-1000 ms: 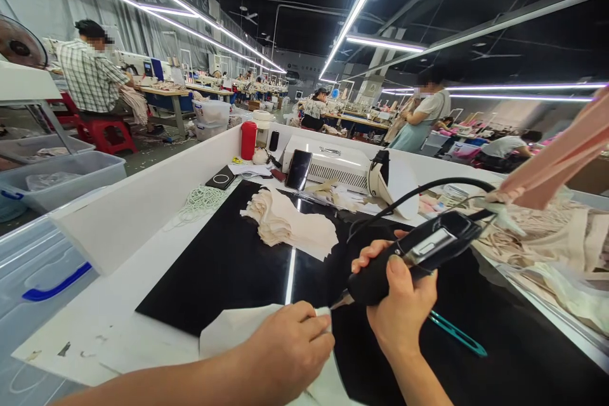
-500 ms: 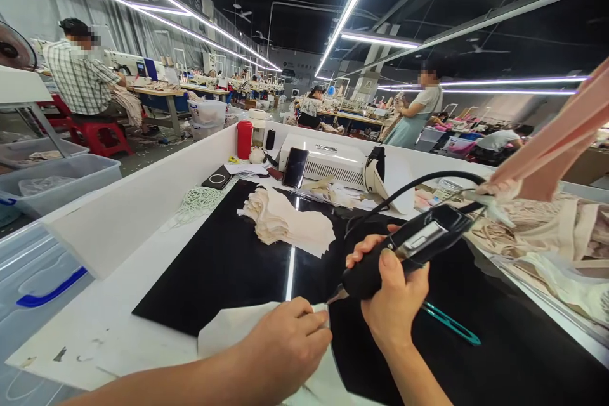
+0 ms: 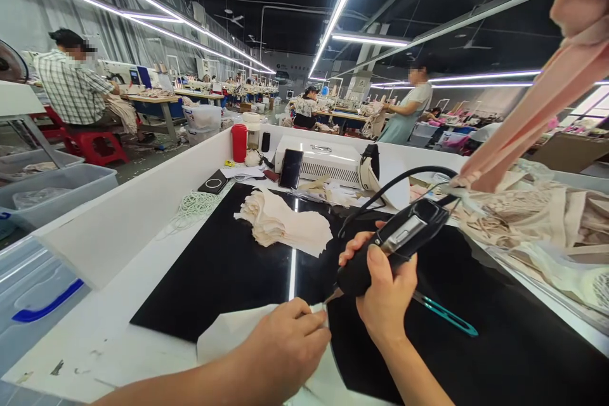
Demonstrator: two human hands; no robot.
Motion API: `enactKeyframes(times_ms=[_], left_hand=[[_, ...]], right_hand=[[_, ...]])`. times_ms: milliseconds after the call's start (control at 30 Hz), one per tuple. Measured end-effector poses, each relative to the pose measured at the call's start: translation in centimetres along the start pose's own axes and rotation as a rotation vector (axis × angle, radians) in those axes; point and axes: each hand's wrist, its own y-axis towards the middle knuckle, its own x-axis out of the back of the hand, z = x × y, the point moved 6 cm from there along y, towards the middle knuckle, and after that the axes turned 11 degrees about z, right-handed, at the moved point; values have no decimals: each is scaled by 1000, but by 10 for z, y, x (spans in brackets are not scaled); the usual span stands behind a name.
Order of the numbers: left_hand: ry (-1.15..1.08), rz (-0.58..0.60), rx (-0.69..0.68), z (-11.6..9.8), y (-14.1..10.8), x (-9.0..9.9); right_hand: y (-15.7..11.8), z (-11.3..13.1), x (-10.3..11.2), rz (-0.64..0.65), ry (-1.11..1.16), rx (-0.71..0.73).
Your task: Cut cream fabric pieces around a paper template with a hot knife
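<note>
My right hand [image 3: 387,285] is wrapped around a black corded electric hand tool [image 3: 397,238], with my thumb on top near its silver switch. The tool slants down to the left, and its thin metal tip [image 3: 333,295] reaches the edge of a white fabric piece [image 3: 238,327]. My left hand [image 3: 290,342] is closed in a pinch on that edge, right beside the tip. The fabric lies partly on a glossy black board [image 3: 190,292]; my left forearm covers some of it. A slim teal tool [image 3: 450,316] lies to the right of my right hand.
A stack of cream fabric pieces [image 3: 283,222] lies on the board. Behind stand a phone [image 3: 290,168], a white vented machine [image 3: 318,155] and a red flask [image 3: 239,143]. A pink fabric strip [image 3: 518,124] hangs by the tool's cable. Beige garments [image 3: 537,219] are heaped at right.
The black tool and my right hand have shifted slightly left and tilted a little. The view has turned slightly. My left hand keeps its pinch on the fabric edge.
</note>
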Motion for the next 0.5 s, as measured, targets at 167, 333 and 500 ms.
enactKeyframes(times_ms=[167,333,500], left_hand=[[-42,28,-30,2,-1,-1],[-44,31,-32,0,-1,1],[-52,33,-19,0,0,6]], right_hand=[[-2,-1,-7,-2,38,4],[-4,-3,-9,56,22,10],[-4,-4,-6,46,17,9]])
